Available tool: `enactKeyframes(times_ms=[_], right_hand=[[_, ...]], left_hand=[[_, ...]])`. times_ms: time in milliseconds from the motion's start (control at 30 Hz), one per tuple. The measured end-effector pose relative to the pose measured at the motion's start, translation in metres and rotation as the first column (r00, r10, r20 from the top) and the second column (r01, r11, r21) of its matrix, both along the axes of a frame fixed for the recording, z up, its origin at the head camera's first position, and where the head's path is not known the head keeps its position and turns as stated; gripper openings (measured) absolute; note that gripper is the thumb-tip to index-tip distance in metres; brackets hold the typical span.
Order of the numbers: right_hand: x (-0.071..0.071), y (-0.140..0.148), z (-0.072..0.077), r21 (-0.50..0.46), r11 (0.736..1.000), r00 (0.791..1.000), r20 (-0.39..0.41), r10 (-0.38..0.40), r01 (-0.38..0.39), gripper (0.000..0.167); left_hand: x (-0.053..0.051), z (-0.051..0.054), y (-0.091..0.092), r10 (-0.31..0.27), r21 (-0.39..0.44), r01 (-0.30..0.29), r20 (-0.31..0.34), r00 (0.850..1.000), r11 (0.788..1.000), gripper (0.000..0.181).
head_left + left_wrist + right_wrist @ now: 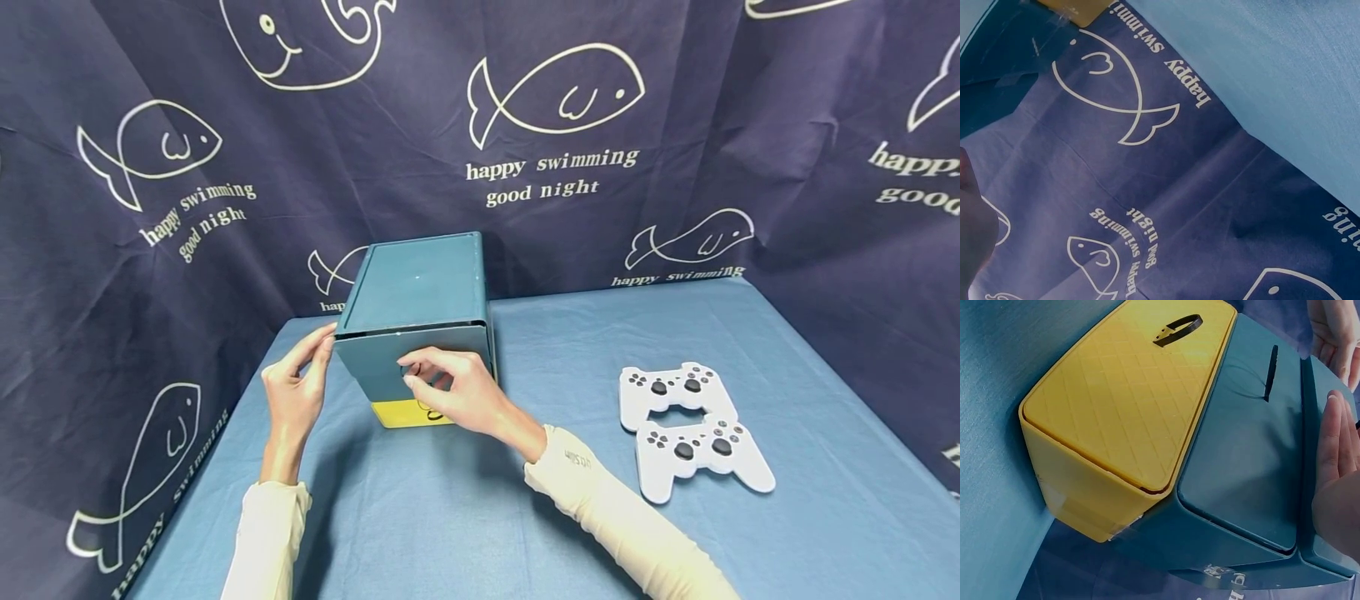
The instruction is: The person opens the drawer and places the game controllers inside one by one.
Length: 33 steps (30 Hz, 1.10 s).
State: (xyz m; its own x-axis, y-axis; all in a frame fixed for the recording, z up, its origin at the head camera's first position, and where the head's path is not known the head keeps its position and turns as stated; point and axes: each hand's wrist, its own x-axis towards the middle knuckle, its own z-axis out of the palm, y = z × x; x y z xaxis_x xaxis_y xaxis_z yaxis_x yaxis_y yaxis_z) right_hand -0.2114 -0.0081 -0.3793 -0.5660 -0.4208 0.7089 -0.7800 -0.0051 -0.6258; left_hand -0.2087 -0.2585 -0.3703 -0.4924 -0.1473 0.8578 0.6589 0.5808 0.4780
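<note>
A small stacked drawer cabinet (423,279) stands at the back of the table, with teal drawers above a yellow drawer (1110,406). In the head view a dark gap runs along the upper edge of the top drawer front (371,358). My right hand (468,392) is at that front, thumb and index finger pinching its small dark loop pull (411,369). My left hand (296,383) touches the cabinet's upper left front corner with fairly straight fingers. Dark loop pulls also hang on the middle teal drawer (1235,456) and the yellow one. The left wrist view shows little of the left hand.
Two white game controllers (705,458) lie on the right of the blue-covered table (558,367), one overlapping the other. A dark blue curtain (555,242) with fish drawings hangs close behind the cabinet and along both sides.
</note>
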Motion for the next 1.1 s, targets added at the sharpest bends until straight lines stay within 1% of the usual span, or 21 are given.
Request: enactKeyframes(times_ms=[200,267,533,700,900,967,1100], right_hand=[[-0.003,-0.001,-0.001,-0.017,1.0,1.0,0.003,0.0,0.0,0.02],[-0.004,-0.001,-0.002,-0.019,1.0,1.0,0.001,-0.001,0.001,0.02],[-0.007,-0.002,-0.002,-0.027,1.0,1.0,-0.007,0.001,-0.001,0.021],[-0.008,-0.002,-0.002,-0.019,1.0,1.0,-0.005,0.001,-0.001,0.02],[-0.007,-0.001,-0.001,-0.015,1.0,1.0,0.014,0.009,-0.009,0.02],[-0.007,-0.001,-0.001,-0.016,1.0,1.0,0.017,0.011,-0.01,0.02],[-0.007,-0.001,-0.001,-0.019,1.0,1.0,0.012,0.005,-0.005,0.021]], left_hand=[[0.008,0.01,0.009,0.0,-0.014,0.0,-0.021,1.0,1.0,0.016],[0.009,0.011,0.01,0.0,-0.015,0.0,-0.023,1.0,1.0,0.017],[-0.001,0.0,-0.001,0.016,-0.015,-0.016,-0.008,1.0,1.0,0.019],[-0.001,-0.001,-0.001,0.012,-0.013,-0.012,-0.008,1.0,1.0,0.017],[0.01,0.01,0.009,0.004,-0.016,-0.004,-0.019,1.0,1.0,0.016],[0.012,0.012,0.011,0.001,-0.017,-0.002,-0.023,1.0,1.0,0.016],[0.011,0.011,0.01,0.003,-0.023,-0.003,-0.024,1.0,1.0,0.015]])
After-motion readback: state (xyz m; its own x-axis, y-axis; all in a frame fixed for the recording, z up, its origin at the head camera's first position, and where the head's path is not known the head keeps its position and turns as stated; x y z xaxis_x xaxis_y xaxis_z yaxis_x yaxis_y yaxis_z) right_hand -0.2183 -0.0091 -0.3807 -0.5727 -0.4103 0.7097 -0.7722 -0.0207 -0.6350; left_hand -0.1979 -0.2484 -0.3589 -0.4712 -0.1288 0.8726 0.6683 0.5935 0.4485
